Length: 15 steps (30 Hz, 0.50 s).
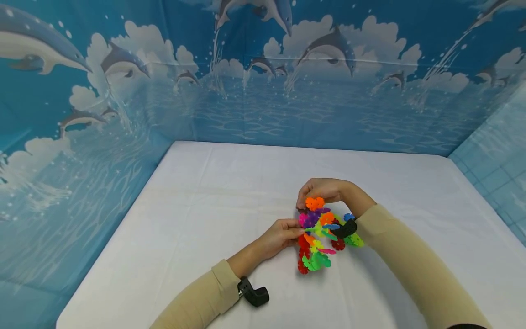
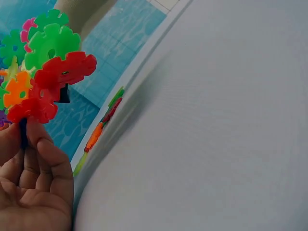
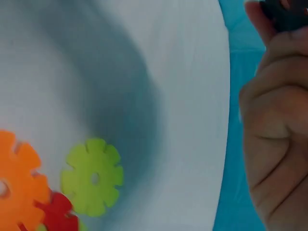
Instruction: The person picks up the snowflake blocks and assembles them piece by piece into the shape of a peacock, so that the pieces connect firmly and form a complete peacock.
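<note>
Disc cluster (image 1: 316, 228), made of bright plastic flower shapes slotted together, sits between both hands, right of center on the tabletop's near half. Left hand (image 1: 281, 235): thumb and fingers pinch a dark blue disc (image 2: 23, 134) edge-on, right under the red disc (image 2: 33, 111) in the left wrist view. Right hand (image 1: 326, 189): thumb and fingertip pinch a dark disc (image 3: 286, 17); can't tell its exact color, or whether it's seated in the cluster.

Key geometry: cluster lies directly right of the left fingers, near side of the right ones. Long axis runs roughly near-far: orange disc (image 1: 314, 204) at the far end, green discs (image 1: 316, 262) at the near end. Left hand comes in from the side, around mid-length. Right hand arches over from the right, fingertips at the far-left corner, so it's the nearer one to the far end. Left has the middle.

Left wrist view puts the cluster raised off the tabletop. A row of discs (image 2: 98, 132) lies low on the surface beyond it, almost edge-on; can't tell if they're linked. Lime disc (image 3: 92, 178) shows flat-on from the right wrist, apart from that hand's fingers.

Further out: black wrist camera (image 1: 255, 293) on the left cuff, another (image 1: 345, 228) blocking part of the discs, tan sleeves (image 1: 415, 260), white tabletop (image 1: 230, 192), dolphin-print curtain (image 1: 287, 109) behind.
</note>
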Each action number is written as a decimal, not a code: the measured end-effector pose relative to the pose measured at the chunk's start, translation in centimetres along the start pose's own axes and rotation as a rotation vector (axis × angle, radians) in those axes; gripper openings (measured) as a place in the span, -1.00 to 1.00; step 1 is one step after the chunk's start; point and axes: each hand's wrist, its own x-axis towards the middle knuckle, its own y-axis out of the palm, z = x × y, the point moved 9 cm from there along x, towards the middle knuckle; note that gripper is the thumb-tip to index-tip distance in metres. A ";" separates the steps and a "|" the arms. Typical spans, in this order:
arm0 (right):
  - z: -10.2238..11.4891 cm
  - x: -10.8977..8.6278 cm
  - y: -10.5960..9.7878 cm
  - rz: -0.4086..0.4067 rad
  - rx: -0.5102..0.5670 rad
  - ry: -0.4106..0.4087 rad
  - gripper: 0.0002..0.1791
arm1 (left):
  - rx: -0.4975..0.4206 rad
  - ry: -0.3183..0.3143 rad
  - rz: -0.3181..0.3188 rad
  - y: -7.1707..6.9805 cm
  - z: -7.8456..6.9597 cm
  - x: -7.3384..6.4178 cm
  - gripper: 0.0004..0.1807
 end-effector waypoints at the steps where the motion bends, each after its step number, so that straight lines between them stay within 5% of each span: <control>1: 0.2 0.0 0.1 0.012 -0.041 0.012 -0.85 | 0.011 0.000 0.002 0.0 0.1 0.0 -0.65; 7: 1.2 -0.1 0.3 0.016 -0.213 0.013 -0.85 | 0.035 0.024 0.003 0.3 -0.1 0.0 -0.73; 15: 1.4 -0.3 0.6 0.019 -0.199 -0.027 -0.84 | 0.039 0.030 -0.031 0.3 -0.4 -0.1 -0.87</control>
